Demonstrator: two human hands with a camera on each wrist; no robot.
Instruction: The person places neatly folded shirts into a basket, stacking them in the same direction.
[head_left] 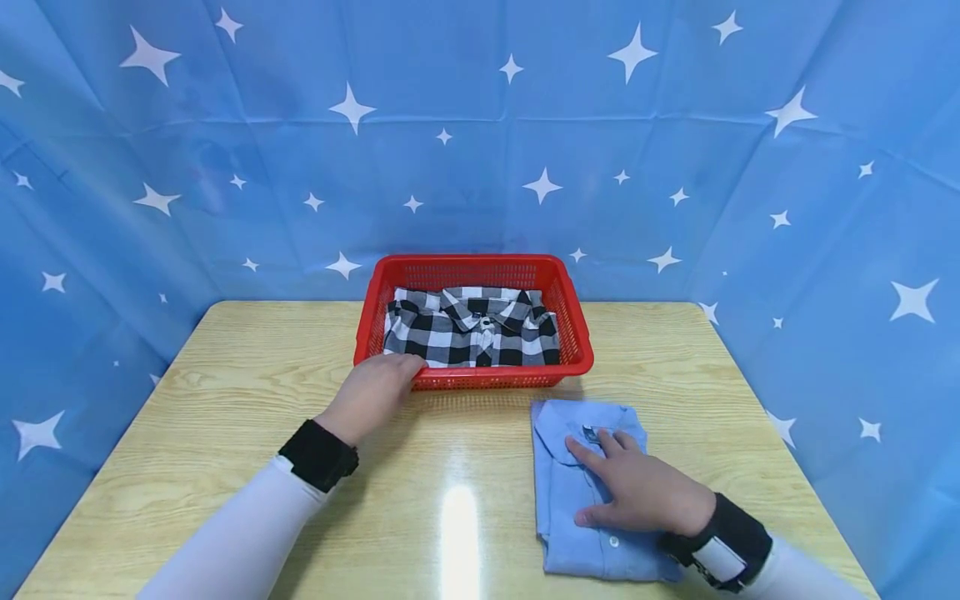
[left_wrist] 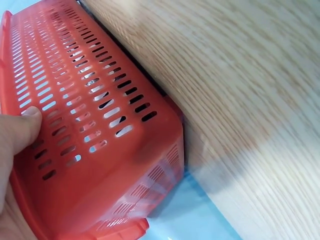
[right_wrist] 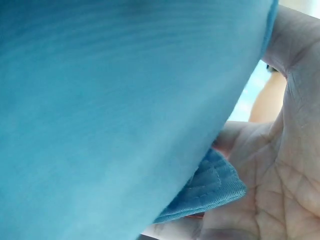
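My left hand (head_left: 375,396) grips the front left corner of a red plastic basket (head_left: 495,372). In the left wrist view the thumb (left_wrist: 30,125) presses on the slotted outer wall while the rest of the hand lies along the rim. Inside the basket is a folded black-and-white checked shirt (head_left: 442,337), collar toward the back. A folded light blue shirt (head_left: 558,508) lies on the table in front of the basket's right end. Spread over its collar and front is my right hand (head_left: 648,492); blue cloth fills much of the right wrist view beside the palm (right_wrist: 270,185).
The light wood table (head_left: 225,417) carries both the basket and the blue shirt. A blue curtain (head_left: 465,167) with white stars hangs behind the table and along its sides, right behind the basket's back rim.
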